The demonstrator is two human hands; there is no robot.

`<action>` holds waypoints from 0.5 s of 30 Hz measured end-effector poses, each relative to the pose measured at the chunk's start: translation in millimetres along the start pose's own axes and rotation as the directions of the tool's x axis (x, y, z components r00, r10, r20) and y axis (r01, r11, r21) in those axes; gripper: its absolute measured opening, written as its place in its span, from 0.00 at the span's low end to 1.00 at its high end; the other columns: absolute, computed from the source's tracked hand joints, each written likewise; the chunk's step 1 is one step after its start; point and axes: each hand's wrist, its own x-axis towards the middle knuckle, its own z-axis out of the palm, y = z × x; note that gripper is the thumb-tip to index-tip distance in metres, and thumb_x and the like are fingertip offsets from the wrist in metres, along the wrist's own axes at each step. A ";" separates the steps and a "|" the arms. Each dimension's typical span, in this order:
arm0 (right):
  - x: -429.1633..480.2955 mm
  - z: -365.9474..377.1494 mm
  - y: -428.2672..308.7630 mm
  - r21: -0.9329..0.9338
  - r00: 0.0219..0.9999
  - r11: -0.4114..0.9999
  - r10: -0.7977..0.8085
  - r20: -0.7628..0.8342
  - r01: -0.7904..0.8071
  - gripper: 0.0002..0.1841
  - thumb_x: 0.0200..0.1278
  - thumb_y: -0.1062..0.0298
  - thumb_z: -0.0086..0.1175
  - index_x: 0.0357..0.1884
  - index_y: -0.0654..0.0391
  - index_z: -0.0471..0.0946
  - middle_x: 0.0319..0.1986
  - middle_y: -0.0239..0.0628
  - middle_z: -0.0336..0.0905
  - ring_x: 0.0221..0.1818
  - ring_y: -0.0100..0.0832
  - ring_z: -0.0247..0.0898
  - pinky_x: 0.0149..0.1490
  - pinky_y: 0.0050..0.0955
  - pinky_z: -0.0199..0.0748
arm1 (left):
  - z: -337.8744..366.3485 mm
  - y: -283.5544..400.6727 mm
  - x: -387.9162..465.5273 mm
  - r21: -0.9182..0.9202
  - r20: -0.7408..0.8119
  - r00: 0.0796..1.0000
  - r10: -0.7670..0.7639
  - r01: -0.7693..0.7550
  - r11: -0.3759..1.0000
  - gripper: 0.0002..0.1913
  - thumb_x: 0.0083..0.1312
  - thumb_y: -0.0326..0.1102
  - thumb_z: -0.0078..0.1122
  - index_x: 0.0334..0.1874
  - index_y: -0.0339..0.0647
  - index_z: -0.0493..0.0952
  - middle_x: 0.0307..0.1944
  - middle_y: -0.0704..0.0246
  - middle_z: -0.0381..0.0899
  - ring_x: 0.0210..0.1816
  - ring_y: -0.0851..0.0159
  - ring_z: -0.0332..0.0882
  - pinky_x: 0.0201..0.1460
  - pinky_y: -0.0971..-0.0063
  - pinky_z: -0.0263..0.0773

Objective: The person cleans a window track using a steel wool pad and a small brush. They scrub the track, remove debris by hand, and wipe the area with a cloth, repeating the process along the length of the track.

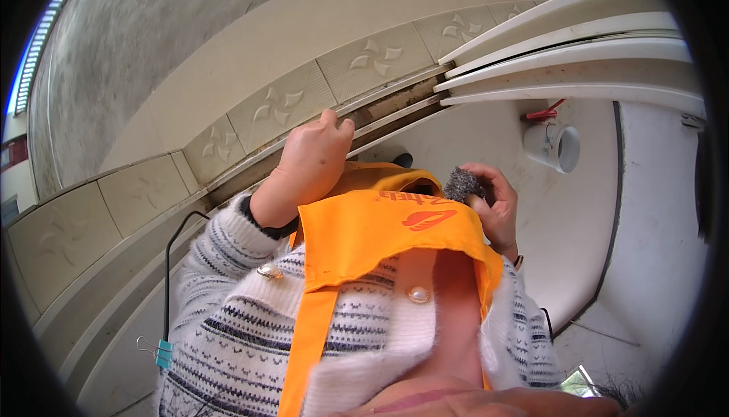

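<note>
In my right hand [501, 206] is a grey steel wool scourer [463, 184], pinched between thumb and fingers to the right of my orange apron [393, 217]. My left hand [316, 152] is bent over the dirty sliding-window track [393, 101], back upward. Its fingers curl down out of sight, so whether they hold anything cannot be told. Brown grime lines the track's grooves. Beyond it runs a sill of beige tiles [279, 103] with raised pinwheel patterns.
White window sash frames [569, 52] stand at the upper right. A white bucket [552, 146] is on the floor at right, with a red-handled item [544, 114] beside it. A black cable [167, 280] with a teal binder clip [164, 354] hangs by my left sleeve.
</note>
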 end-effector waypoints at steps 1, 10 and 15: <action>0.9 0.6 -1.0 0.001 1.000 1.000 -0.004 0.014 0.004 0.20 0.58 0.84 0.54 0.54 0.64 0.78 0.54 0.40 0.82 0.55 0.31 0.79 0.64 0.31 0.76 | 0.7 4.4 5.8 0.047 0.032 0.998 -0.058 0.056 0.997 0.10 0.60 0.26 0.61 0.44 0.40 0.78 0.38 0.57 0.77 0.35 0.49 0.84 0.37 0.60 0.81; 1.9 4.4 -4.3 -0.045 0.998 0.998 -0.044 0.052 0.046 0.21 0.55 0.83 0.57 0.54 0.61 0.80 0.51 0.39 0.84 0.55 0.31 0.78 0.64 0.29 0.73 | -1.6 29.0 29.7 0.020 -0.068 0.995 0.070 -0.069 0.997 0.12 0.57 0.26 0.64 0.44 0.43 0.75 0.38 0.58 0.77 0.36 0.54 0.85 0.36 0.64 0.82; 0.5 8.0 -5.2 -0.002 1.000 1.000 0.012 0.022 -0.012 0.22 0.54 0.83 0.57 0.53 0.61 0.80 0.51 0.38 0.84 0.54 0.31 0.79 0.64 0.30 0.73 | 4.8 13.1 22.7 0.134 0.031 0.999 0.012 -0.016 0.991 0.11 0.58 0.27 0.64 0.43 0.42 0.76 0.35 0.61 0.78 0.36 0.55 0.85 0.34 0.65 0.82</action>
